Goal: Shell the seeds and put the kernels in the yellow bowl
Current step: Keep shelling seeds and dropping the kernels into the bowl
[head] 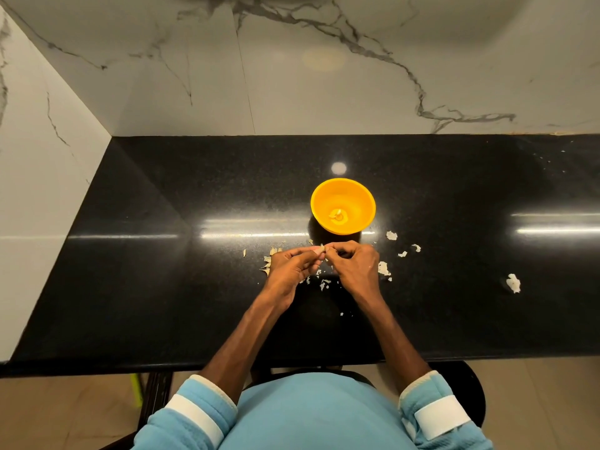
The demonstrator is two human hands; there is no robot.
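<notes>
Both hands pinch one seed [322, 248] above the counter [162, 287].
The left hand [292, 271] and right hand [352, 264] meet fingertip to fingertip, fingers curled and clamped on the pale seed between them; it is too small to tell if it has split. The yellow bowl [324, 196] stands just beyond the grip, with what seem to be a few kernels [337, 216] at its bottom. Shell bits [384, 267] lie below the grip and to either side.
</notes>
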